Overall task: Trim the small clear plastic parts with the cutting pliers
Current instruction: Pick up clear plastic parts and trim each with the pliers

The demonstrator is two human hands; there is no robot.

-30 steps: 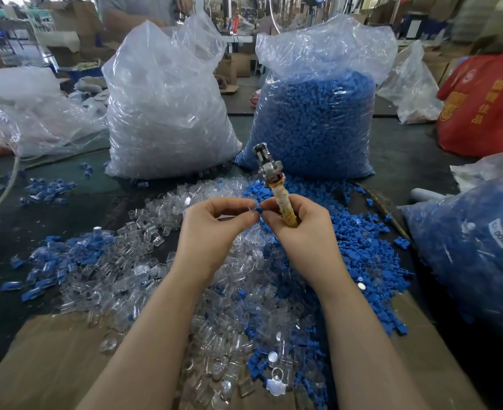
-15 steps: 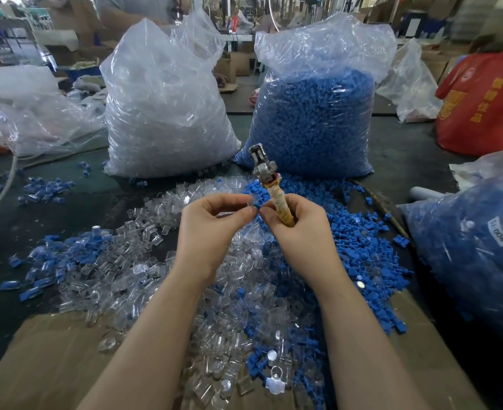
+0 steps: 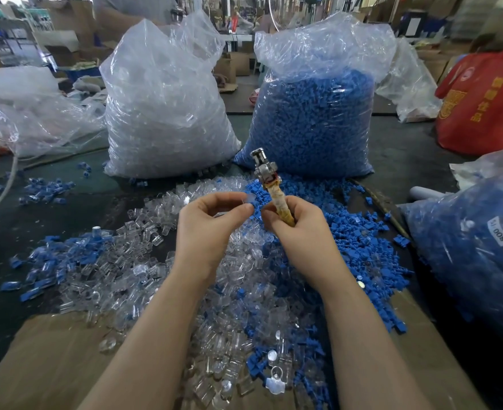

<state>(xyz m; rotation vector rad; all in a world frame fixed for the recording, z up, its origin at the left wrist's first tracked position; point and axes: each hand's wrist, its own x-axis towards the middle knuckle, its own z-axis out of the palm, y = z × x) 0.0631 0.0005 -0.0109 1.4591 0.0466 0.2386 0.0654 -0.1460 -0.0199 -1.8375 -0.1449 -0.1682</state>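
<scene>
The hands have drawn slightly apart: left hand pinches a clear plastic part; right hand grips upright cutting pliers above the surface.

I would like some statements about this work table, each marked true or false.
1. The right hand holds the cutting pliers with the metal head pointing up. True.
2. The left hand is empty and flat on the table. False: it is raised and pinches a small clear part.
3. The big bag of blue parts stands right of the bag of clear parts. True.
4. The pliers are cutting the part now. False: their head is above it, apart.
</scene>
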